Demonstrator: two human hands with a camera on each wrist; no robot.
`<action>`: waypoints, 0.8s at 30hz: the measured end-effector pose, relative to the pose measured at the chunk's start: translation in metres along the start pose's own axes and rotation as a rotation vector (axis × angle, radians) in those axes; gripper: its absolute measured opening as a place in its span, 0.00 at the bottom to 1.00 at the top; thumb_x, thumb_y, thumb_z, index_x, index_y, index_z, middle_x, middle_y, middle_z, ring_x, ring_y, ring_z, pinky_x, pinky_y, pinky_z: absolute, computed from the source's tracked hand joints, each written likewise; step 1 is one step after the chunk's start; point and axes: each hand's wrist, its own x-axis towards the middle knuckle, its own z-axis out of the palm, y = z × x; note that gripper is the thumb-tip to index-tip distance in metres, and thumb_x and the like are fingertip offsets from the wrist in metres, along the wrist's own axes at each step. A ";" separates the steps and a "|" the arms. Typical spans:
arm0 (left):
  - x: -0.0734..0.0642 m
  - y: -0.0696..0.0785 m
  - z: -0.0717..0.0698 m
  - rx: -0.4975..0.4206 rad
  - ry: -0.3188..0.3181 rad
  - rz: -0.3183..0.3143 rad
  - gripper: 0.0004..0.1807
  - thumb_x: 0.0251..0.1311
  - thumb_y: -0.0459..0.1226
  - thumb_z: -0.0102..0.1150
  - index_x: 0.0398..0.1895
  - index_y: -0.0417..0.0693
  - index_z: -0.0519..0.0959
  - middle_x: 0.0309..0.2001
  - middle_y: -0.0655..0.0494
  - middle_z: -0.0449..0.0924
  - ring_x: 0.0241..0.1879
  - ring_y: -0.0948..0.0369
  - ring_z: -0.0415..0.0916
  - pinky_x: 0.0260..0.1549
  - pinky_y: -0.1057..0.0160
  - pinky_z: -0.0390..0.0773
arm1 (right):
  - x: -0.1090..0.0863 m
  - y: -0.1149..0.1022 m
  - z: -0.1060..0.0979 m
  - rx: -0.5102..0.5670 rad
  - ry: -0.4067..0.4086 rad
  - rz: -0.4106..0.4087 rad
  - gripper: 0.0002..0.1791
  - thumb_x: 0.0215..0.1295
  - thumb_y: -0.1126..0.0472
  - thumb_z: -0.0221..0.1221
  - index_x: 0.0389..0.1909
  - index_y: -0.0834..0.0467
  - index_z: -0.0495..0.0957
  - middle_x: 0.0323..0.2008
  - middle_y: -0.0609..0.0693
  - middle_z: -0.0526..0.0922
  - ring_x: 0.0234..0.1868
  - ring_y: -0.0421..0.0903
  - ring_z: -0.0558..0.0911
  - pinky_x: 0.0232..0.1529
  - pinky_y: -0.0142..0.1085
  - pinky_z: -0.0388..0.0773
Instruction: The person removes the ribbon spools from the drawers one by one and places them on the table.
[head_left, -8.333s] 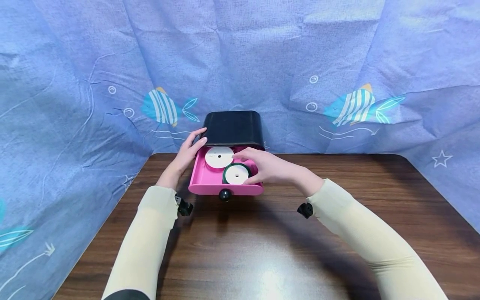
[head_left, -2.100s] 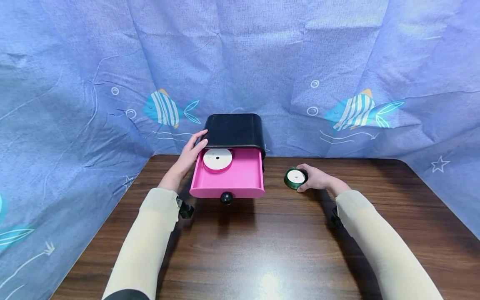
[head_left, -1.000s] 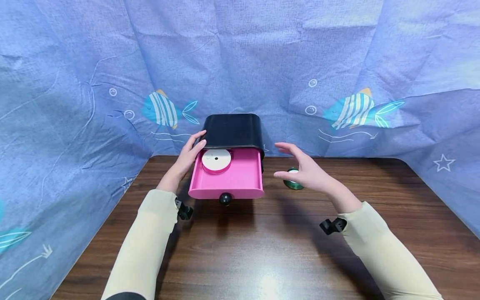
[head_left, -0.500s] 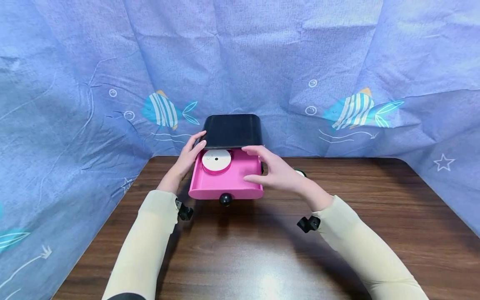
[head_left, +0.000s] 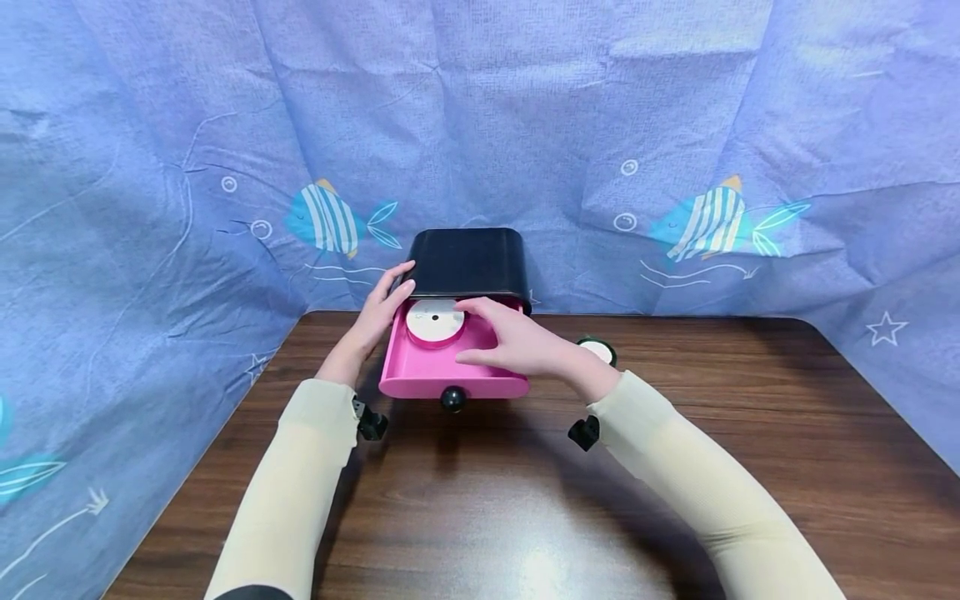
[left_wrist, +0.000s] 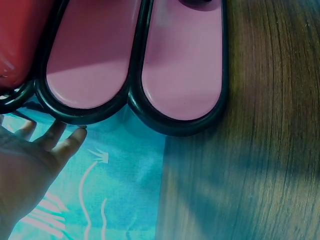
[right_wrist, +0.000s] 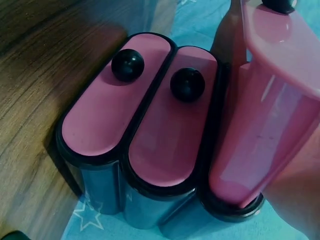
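A black cabinet (head_left: 465, 260) has pink drawers with black knobs, and its top pink drawer (head_left: 420, 388) is pulled out. Inside that drawer, at the back left, lies a white-faced spool of pink ribbon (head_left: 433, 323). My right hand (head_left: 519, 337) is over the drawer, thumb and fingers spread apart, with the fingertips by the spool's right edge; whether they touch it I cannot tell. My left hand (head_left: 372, 315) rests against the cabinet's left side with extended fingers. In the left wrist view, the left fingertips (left_wrist: 75, 137) meet the black casing.
A white-faced spool of green ribbon (head_left: 600, 351) lies on the brown wooden table (head_left: 480, 492), right of the cabinet and partly behind my right forearm. Two lower drawers (right_wrist: 165, 135) are pushed in. A blue fish-print cloth (head_left: 525, 125) hangs behind the table.
The green ribbon spool was taken from the drawer, set on the table to the right and let go. My right hand then moved left, back over the drawer. My left hand stayed put.
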 end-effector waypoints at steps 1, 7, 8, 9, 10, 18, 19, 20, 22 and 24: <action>-0.002 0.004 0.001 0.003 -0.002 -0.003 0.30 0.72 0.42 0.44 0.75 0.46 0.56 0.75 0.47 0.46 0.70 0.48 0.53 0.61 0.44 0.61 | 0.002 -0.001 0.001 -0.014 -0.009 0.002 0.41 0.58 0.45 0.67 0.69 0.57 0.64 0.65 0.50 0.69 0.66 0.43 0.66 0.66 0.38 0.59; -0.012 0.020 0.003 0.035 -0.001 -0.014 0.30 0.72 0.41 0.43 0.75 0.43 0.56 0.75 0.45 0.46 0.68 0.47 0.55 0.60 0.44 0.64 | 0.016 -0.005 0.006 -0.066 -0.024 -0.016 0.38 0.58 0.45 0.67 0.67 0.53 0.68 0.62 0.47 0.72 0.63 0.42 0.68 0.62 0.39 0.65; -0.012 0.021 0.003 0.036 -0.001 -0.014 0.30 0.72 0.41 0.43 0.75 0.44 0.56 0.75 0.45 0.46 0.68 0.47 0.55 0.59 0.45 0.64 | 0.018 -0.006 0.007 -0.079 -0.021 -0.018 0.37 0.58 0.46 0.68 0.67 0.53 0.68 0.61 0.46 0.73 0.62 0.42 0.68 0.61 0.39 0.66; -0.012 0.021 0.003 0.034 0.001 -0.014 0.30 0.72 0.41 0.44 0.75 0.44 0.56 0.75 0.45 0.47 0.68 0.47 0.56 0.59 0.45 0.65 | 0.020 -0.007 0.008 -0.093 -0.018 -0.020 0.36 0.58 0.46 0.68 0.66 0.52 0.69 0.61 0.46 0.74 0.61 0.41 0.69 0.59 0.38 0.68; -0.013 0.022 0.004 0.032 0.002 -0.013 0.30 0.72 0.41 0.44 0.75 0.44 0.56 0.75 0.45 0.47 0.68 0.47 0.56 0.58 0.45 0.65 | 0.022 -0.008 0.009 -0.107 -0.018 -0.021 0.36 0.58 0.47 0.68 0.66 0.51 0.70 0.60 0.45 0.74 0.60 0.41 0.69 0.58 0.37 0.69; -0.012 0.021 0.005 0.028 0.004 -0.010 0.30 0.72 0.40 0.43 0.74 0.43 0.56 0.75 0.45 0.48 0.66 0.49 0.59 0.54 0.53 0.68 | 0.032 -0.012 0.015 -0.167 -0.030 -0.007 0.32 0.59 0.50 0.68 0.65 0.51 0.71 0.59 0.46 0.76 0.56 0.43 0.70 0.55 0.35 0.71; -0.012 0.021 0.005 0.026 0.005 -0.009 0.30 0.72 0.40 0.43 0.74 0.43 0.56 0.75 0.45 0.48 0.65 0.48 0.59 0.54 0.54 0.69 | 0.032 -0.012 0.016 -0.167 -0.030 -0.002 0.32 0.59 0.51 0.68 0.65 0.52 0.72 0.59 0.47 0.76 0.55 0.43 0.70 0.55 0.35 0.71; -0.012 0.021 0.005 0.025 0.005 -0.011 0.30 0.72 0.40 0.43 0.74 0.43 0.56 0.75 0.45 0.48 0.65 0.48 0.59 0.53 0.55 0.69 | 0.032 -0.012 0.016 -0.168 -0.029 0.002 0.32 0.59 0.51 0.68 0.64 0.52 0.72 0.58 0.47 0.76 0.55 0.43 0.70 0.55 0.35 0.71; -0.011 0.020 0.005 0.027 0.005 -0.011 0.30 0.72 0.40 0.43 0.75 0.43 0.56 0.75 0.45 0.48 0.65 0.48 0.59 0.53 0.56 0.69 | 0.031 -0.012 0.016 -0.167 -0.025 0.009 0.30 0.60 0.52 0.68 0.63 0.52 0.73 0.57 0.47 0.77 0.54 0.43 0.70 0.54 0.35 0.71; -0.010 0.017 0.004 0.018 0.006 -0.012 0.30 0.72 0.41 0.44 0.74 0.43 0.56 0.75 0.45 0.48 0.64 0.47 0.61 0.52 0.55 0.70 | 0.031 -0.012 0.017 -0.167 -0.024 0.004 0.28 0.60 0.53 0.67 0.62 0.53 0.74 0.56 0.47 0.78 0.53 0.43 0.71 0.53 0.34 0.71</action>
